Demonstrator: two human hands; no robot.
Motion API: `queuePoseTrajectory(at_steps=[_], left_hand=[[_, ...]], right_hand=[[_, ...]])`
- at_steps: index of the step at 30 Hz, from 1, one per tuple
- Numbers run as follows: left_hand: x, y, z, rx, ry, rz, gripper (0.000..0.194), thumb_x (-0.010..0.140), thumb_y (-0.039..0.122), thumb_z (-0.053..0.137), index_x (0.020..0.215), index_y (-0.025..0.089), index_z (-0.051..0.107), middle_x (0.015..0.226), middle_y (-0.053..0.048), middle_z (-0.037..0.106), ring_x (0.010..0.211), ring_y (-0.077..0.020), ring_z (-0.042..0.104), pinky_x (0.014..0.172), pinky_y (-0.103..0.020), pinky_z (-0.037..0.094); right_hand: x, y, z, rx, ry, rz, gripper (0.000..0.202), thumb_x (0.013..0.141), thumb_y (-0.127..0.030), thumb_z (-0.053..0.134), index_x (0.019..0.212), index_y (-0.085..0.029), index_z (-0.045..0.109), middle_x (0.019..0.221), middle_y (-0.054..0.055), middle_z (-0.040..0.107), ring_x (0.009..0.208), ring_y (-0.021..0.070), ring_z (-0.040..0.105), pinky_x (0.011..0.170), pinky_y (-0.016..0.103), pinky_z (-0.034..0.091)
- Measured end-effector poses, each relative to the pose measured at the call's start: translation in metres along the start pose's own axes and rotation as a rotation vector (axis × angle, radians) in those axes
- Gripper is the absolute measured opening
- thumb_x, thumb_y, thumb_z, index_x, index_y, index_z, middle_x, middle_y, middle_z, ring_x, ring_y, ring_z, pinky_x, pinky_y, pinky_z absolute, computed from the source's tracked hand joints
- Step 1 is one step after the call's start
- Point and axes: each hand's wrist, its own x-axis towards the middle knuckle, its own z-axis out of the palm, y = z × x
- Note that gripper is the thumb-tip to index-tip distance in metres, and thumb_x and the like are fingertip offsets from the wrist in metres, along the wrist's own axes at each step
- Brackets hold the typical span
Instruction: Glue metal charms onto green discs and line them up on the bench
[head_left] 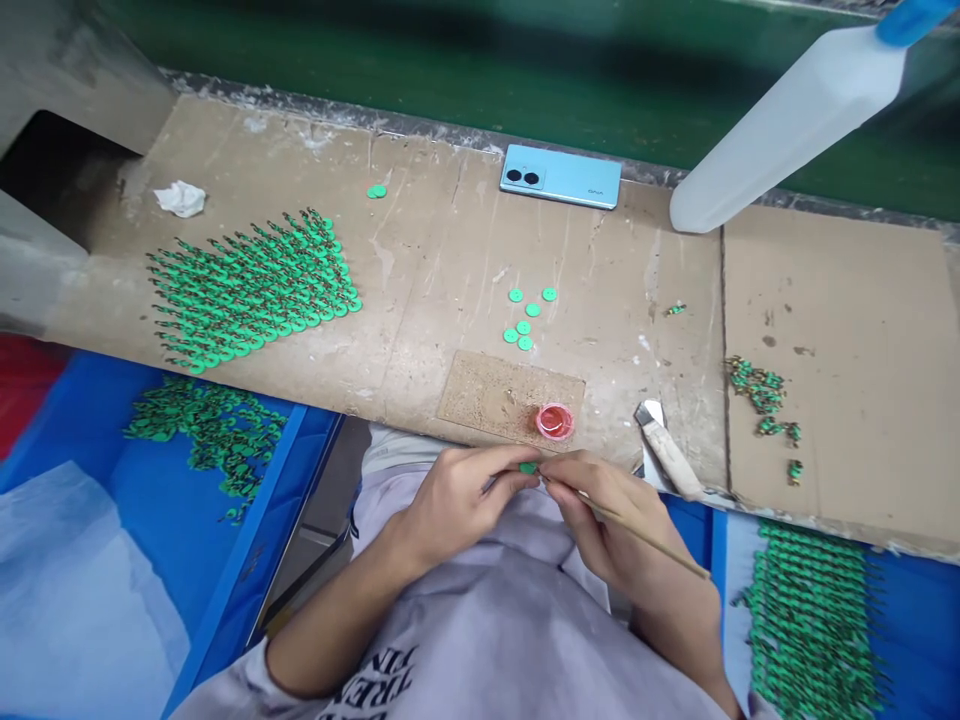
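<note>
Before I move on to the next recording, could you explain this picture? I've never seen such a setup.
There is no machine here: these are a person's bare hands, filmed by a camera worn on the head, looking forward and down. The left hand holds a small green disc; the right hand holds a thin stick, angled toward it. On the cardboard lie a pink cup with something red inside, loose green discs, a phone and, at left, rows of green pieces. Blue trays sit lower, on either side.

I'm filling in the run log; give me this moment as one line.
left hand: pinching green disc | right hand: holding thin stick, tip near disc | pink cup: on cardboard pad
</note>
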Motion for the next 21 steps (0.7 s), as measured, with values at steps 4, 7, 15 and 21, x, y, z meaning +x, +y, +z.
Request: queuePoseTrajectory(at_steps=[4, 7, 15, 21], left_hand=[[-0.003, 0.007, -0.003, -0.165, 0.004, -0.153, 0.020, 0.090, 0.017, 0.072, 0.108, 0.019, 0.082, 0.100, -0.003, 0.087, 0.089, -0.0174, 0.083, 0.079, -0.020, 0.064], [-0.003, 0.011, -0.005, -0.335, -0.023, -0.308, 0.019, 0.085, 0.018, 0.078, 0.104, 0.020, 0.082, 0.095, -0.002, 0.087, 0.089, -0.0180, 0.084, 0.079, -0.020, 0.065], [0.000, 0.013, -0.005, -0.606, -0.039, -0.464, 0.022, 0.081, 0.023, 0.082, 0.102, 0.018, 0.077, 0.086, -0.004, 0.086, 0.081, -0.0191, 0.084, 0.073, -0.022, 0.065], [0.001, 0.008, -0.005, -0.482, -0.024, -0.445, 0.023, 0.084, 0.026, 0.081, 0.105, 0.018, 0.077, 0.092, -0.005, 0.087, 0.085, -0.0201, 0.084, 0.083, -0.026, 0.065]], right_hand=[[-0.003, 0.000, -0.007, 0.149, -0.025, -0.001, 0.015, 0.105, -0.011, 0.055, 0.115, -0.019, 0.064, 0.098, 0.006, 0.077, 0.086, 0.0177, 0.075, 0.075, 0.028, 0.062], [-0.007, 0.004, -0.008, 0.318, 0.112, 0.047, 0.013, 0.103, -0.013, 0.062, 0.113, -0.021, 0.067, 0.094, 0.005, 0.078, 0.083, 0.0184, 0.077, 0.070, 0.029, 0.063], [0.002, 0.027, -0.004, 0.138, 0.471, 0.202, 0.009, 0.104, -0.025, 0.063, 0.099, -0.022, 0.070, 0.081, 0.002, 0.072, 0.064, 0.0156, 0.067, 0.057, 0.027, 0.053], [0.019, 0.033, 0.002, -0.042, 0.364, 0.207, 0.015, 0.100, -0.018, 0.065, 0.086, -0.021, 0.070, 0.074, -0.001, 0.074, 0.057, 0.0135, 0.067, 0.052, 0.023, 0.050]])
